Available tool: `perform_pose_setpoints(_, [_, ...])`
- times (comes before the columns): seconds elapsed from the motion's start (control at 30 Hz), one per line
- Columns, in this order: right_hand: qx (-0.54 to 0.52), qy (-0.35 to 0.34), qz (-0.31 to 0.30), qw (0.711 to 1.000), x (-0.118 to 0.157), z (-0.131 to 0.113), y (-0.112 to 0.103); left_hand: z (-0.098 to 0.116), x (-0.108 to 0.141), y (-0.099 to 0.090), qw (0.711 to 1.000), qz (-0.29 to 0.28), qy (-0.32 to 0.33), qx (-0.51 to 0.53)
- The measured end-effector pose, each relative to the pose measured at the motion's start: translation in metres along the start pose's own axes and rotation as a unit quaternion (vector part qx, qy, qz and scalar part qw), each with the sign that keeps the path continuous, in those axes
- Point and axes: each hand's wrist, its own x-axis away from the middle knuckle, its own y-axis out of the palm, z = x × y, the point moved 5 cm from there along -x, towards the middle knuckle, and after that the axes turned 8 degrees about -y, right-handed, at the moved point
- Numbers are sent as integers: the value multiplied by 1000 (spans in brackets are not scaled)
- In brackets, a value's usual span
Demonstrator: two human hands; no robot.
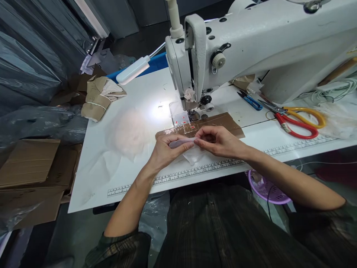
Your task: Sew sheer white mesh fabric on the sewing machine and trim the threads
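Pale, thin fabric (pixel 181 142) is stretched between my two hands, just in front of the sewing machine's needle area. My left hand (pixel 164 152) pinches its left part between thumb and fingers. At its right end, my right hand (pixel 216 141) grips the edge with thumb and index finger. A sheer white part of the fabric (pixel 193 155) hangs below my fingers onto the table. Behind my hands lies a brown taped strip (pixel 227 123), below the presser foot (pixel 190 114) of the white sewing machine (pixel 251 41).
On the white table (pixel 97 160) are a printed ruler (pixel 178 175), blue snips (pixel 249 99) and red-and-yellow scissors (pixel 298 121). A wrapped bundle (pixel 96 97) sits at the back left. A lamp (pixel 134 70) shines left of the needle. A purple basket (pixel 267 191) stands below the front edge.
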Motion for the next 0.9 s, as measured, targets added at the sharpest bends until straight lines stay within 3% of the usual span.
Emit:
perform_pose_setpoints(0.13, [-56,25,-16,998,3,-3,2,-3,0,-2,1000,2,9,25])
perform_pose_setpoints(0.27, [-6,-3,-94,996,2,-14,1,-8,3,5,993,-67,-60,71])
perform_pose_setpoints(0.43, [124,-108,-42,985,-9,-22,-12,-8,6,11,985,-107,-102,88])
perform_pose_setpoints(0.57, [160,-171,-61,970,-14,-23,-8,-7,4,12,985,-118,-94,80])
perform_pose_setpoints(0.9, [207,-160,-38,964,-11,-19,0,-6,4,13,987,-124,-92,43])
